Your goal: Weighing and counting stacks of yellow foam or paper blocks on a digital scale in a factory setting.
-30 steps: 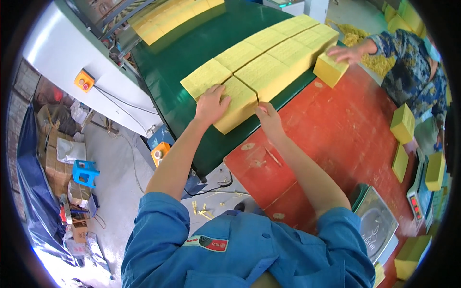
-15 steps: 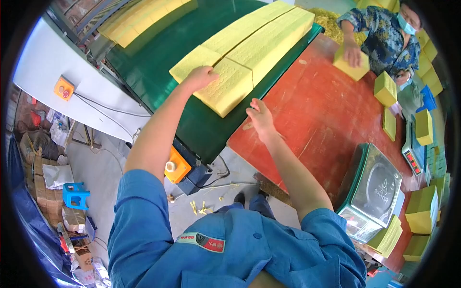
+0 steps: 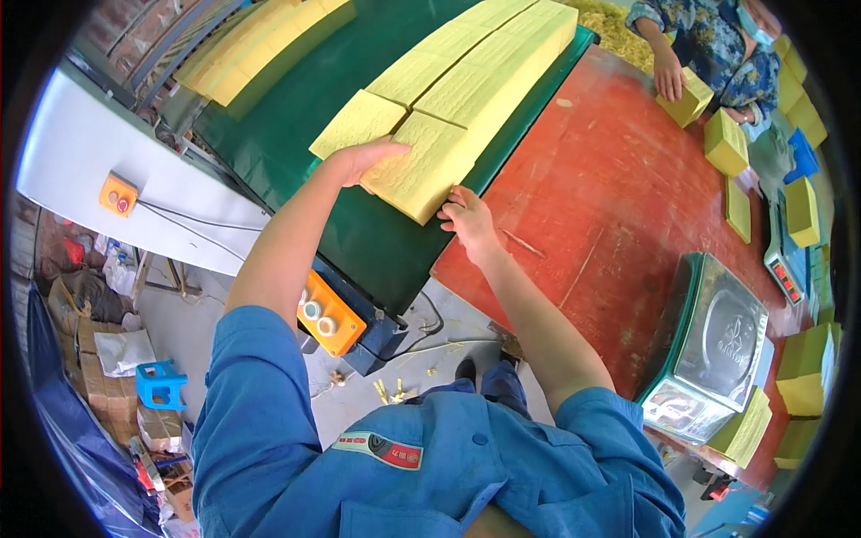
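Two long rows of yellow blocks, apparently stacked paper, lie on a green belt (image 3: 350,247) before me. At their near end, my left hand (image 3: 363,161) grips the left side of the nearest block (image 3: 423,163), thumb along its top edge and fingers partly hidden below. My right hand (image 3: 468,220) has curled fingers at that block's near right corner. Both hands hold this block between them. Beside it on the left sits the end block (image 3: 357,124) of the other row, with a narrow gap between the two.
A red tabletop (image 3: 574,215) adjoins the belt on the right. It bears a clear-lidded box (image 3: 708,345), a digital scale (image 3: 782,264) and loose yellow blocks. Across it a co-worker's hand (image 3: 669,76) holds another block. An orange button box (image 3: 330,314) sits below the belt's near end.
My right hand has moved left from beside the block to its corner. My left hand has gone from the block's top to its side. The co-worker's block has shifted right and been tilted.
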`<state>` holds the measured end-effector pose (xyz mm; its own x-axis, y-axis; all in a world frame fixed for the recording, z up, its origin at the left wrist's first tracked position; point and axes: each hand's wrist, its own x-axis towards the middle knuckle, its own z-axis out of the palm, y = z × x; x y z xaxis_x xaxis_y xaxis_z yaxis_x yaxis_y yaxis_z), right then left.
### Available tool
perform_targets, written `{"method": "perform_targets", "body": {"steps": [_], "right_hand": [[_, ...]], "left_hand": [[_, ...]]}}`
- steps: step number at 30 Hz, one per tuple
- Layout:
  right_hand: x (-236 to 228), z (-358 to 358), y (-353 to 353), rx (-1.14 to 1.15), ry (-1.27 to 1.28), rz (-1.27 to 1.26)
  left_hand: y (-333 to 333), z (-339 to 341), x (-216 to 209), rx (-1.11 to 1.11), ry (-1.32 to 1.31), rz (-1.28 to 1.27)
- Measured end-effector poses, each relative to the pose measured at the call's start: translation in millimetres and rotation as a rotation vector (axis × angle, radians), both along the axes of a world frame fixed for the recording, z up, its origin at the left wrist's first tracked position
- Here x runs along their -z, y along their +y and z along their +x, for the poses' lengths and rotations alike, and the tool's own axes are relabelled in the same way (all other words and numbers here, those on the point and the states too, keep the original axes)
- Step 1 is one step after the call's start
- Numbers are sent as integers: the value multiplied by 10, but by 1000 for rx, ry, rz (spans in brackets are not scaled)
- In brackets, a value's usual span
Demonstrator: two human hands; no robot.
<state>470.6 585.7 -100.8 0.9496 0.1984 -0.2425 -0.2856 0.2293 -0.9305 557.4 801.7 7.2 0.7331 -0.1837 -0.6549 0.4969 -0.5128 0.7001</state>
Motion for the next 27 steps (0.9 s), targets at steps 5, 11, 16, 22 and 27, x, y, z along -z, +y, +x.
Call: {"method": "perform_targets", "body": {"steps": [5, 11, 16, 22, 27], "right_hand": [[96, -156, -46, 63, -20, -95], [94, -975, -364, 75, 36, -9], [54, -2270, -793, 124, 1, 28], [470, -2958, -1303, 411, 340, 676], [282, -2985, -1385, 415, 289, 978]], "left_hand": [[-92, -202, 58, -4, 41, -90], [-541, -681, -51, 163, -8, -124], [-1073, -1233, 194, 399, -90, -251], [-1753, -1954, -51, 649, -269, -33], [-2059, -2449, -289, 571, -1229, 424]]}}
